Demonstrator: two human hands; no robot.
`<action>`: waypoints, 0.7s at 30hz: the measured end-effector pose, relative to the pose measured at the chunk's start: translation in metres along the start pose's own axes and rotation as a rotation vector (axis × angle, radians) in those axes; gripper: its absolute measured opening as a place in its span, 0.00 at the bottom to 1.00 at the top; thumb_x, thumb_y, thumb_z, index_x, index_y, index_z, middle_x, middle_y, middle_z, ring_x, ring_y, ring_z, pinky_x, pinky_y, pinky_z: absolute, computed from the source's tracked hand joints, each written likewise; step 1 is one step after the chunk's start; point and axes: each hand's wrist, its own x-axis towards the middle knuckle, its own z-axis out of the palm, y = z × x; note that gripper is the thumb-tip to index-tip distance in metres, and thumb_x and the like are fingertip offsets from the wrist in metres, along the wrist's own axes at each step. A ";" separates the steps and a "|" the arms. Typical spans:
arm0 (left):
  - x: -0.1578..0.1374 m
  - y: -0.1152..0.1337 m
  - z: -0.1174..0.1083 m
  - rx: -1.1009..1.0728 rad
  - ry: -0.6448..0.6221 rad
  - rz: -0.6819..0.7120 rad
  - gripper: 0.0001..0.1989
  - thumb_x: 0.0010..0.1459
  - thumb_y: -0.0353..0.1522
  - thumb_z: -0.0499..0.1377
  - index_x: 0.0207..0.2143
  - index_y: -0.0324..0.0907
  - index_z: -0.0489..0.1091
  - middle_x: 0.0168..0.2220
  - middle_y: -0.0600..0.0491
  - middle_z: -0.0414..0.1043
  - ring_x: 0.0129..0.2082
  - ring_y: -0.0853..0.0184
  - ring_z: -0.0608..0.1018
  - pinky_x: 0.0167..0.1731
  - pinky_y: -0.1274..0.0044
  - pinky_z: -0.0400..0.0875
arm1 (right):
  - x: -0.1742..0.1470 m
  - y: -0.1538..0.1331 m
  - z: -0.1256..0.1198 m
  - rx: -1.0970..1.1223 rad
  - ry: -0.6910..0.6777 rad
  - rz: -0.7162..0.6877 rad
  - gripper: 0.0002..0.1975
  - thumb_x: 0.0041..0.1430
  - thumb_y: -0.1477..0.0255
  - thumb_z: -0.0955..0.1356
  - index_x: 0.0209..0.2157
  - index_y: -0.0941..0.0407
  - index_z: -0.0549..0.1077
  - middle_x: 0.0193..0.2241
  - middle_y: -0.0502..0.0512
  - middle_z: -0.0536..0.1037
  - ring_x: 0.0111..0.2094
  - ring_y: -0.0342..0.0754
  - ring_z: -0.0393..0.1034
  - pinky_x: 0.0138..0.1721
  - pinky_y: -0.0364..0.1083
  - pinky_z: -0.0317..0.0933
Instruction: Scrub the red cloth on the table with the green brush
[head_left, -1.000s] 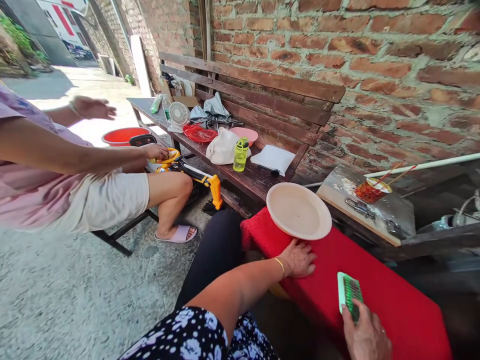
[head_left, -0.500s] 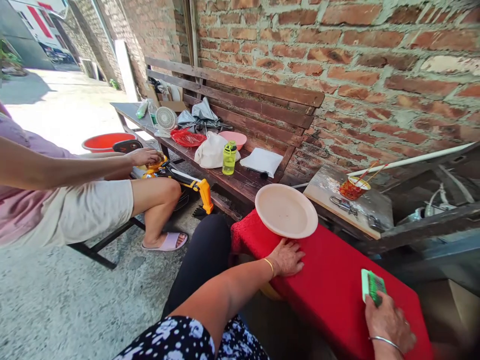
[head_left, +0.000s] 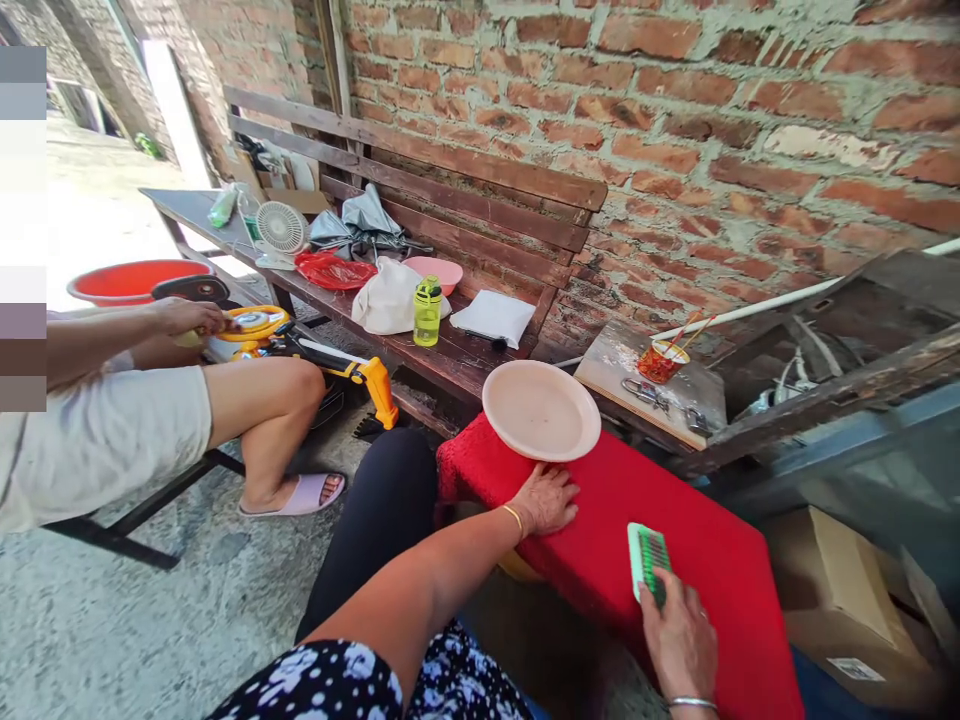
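My right hand (head_left: 679, 630) is closed round a scrubbing brush (head_left: 647, 562) with green bristles and a pale green back. The brush is over the red cloth (head_left: 720, 560), its bristles turned to the right; whether it touches the cloth I cannot tell. Flat on the cloth lies my left hand (head_left: 547, 498), fingers spread and holding nothing. Just beyond its fingertips, a shallow pale basin (head_left: 541, 412) stands at the far end of the red-covered table.
To the left, a seated person (head_left: 255, 400) handles a yellow toy digger (head_left: 262, 325). A wooden bench (head_left: 480, 370) carries a green bottle (head_left: 427, 315) and a small fan (head_left: 282, 228). A board (head_left: 600, 370) bears a red cup (head_left: 661, 362). At right sits a cardboard box (head_left: 847, 590).
The view has turned to the right. My right hand has brought the brush leftward over the cloth, closer to my left hand, which stays pressed flat beside the basin.
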 end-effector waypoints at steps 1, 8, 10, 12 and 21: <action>0.000 0.000 0.000 -0.002 0.000 -0.002 0.19 0.65 0.42 0.52 0.52 0.44 0.71 0.57 0.46 0.68 0.59 0.57 0.67 0.61 0.61 0.54 | 0.000 -0.013 0.001 0.027 0.005 -0.067 0.19 0.66 0.60 0.57 0.49 0.54 0.72 0.41 0.61 0.77 0.40 0.55 0.73 0.38 0.50 0.63; -0.002 0.000 -0.001 -0.039 -0.014 -0.021 0.20 0.66 0.42 0.52 0.55 0.46 0.70 0.59 0.47 0.67 0.60 0.57 0.66 0.63 0.60 0.52 | -0.001 -0.012 -0.002 0.004 0.029 0.013 0.20 0.67 0.61 0.57 0.51 0.55 0.71 0.45 0.62 0.76 0.42 0.56 0.72 0.38 0.50 0.61; -0.003 0.000 -0.003 -0.048 -0.028 -0.027 0.20 0.66 0.42 0.52 0.55 0.46 0.70 0.60 0.47 0.66 0.60 0.57 0.66 0.63 0.60 0.52 | -0.006 0.015 -0.006 -0.038 0.021 0.164 0.23 0.67 0.60 0.56 0.53 0.56 0.71 0.43 0.64 0.76 0.40 0.58 0.72 0.36 0.51 0.60; -0.002 0.000 -0.004 -0.053 -0.046 -0.034 0.20 0.66 0.42 0.52 0.56 0.46 0.69 0.61 0.47 0.66 0.60 0.57 0.66 0.63 0.60 0.53 | -0.015 0.047 -0.012 -0.067 0.009 0.330 0.25 0.67 0.58 0.55 0.54 0.57 0.71 0.41 0.66 0.76 0.37 0.60 0.73 0.34 0.52 0.60; -0.003 0.001 -0.006 -0.042 -0.050 -0.035 0.20 0.66 0.41 0.52 0.56 0.45 0.69 0.61 0.46 0.66 0.62 0.57 0.65 0.64 0.60 0.51 | -0.040 0.088 -0.016 -0.003 0.007 0.517 0.26 0.62 0.55 0.58 0.51 0.56 0.72 0.37 0.66 0.76 0.32 0.59 0.73 0.33 0.53 0.63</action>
